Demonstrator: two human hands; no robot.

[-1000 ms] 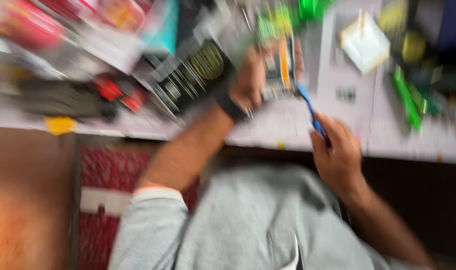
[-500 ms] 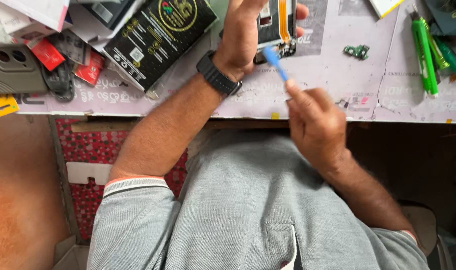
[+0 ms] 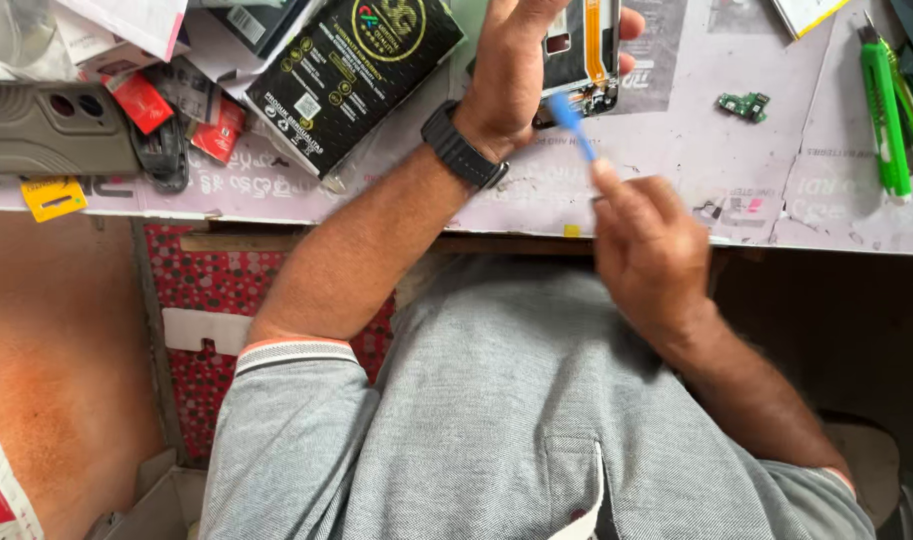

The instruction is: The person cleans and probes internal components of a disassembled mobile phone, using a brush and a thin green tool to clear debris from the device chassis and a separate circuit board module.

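Observation:
My left hand [image 3: 511,75], with a black watch on the wrist, grips an opened phone [image 3: 584,55] at the top of the view; its insides and an orange flex strip show. My right hand [image 3: 651,245] holds a thin blue pry tool [image 3: 573,122], whose tip touches the phone's lower edge. Both hands hover over the paper-covered workbench [image 3: 676,160].
A black printed box [image 3: 351,70] lies left of the phone. Further left are a grey phone case [image 3: 51,130], red packets [image 3: 141,100] and a yellow tag [image 3: 51,197]. A small green circuit board [image 3: 743,104] and green cutters [image 3: 884,105] lie at the right.
The camera has steadied from a blurred sweep and tipped down, so the bench sits higher in view. Both hands keep their hold, the blue tool still at the phone's lower edge.

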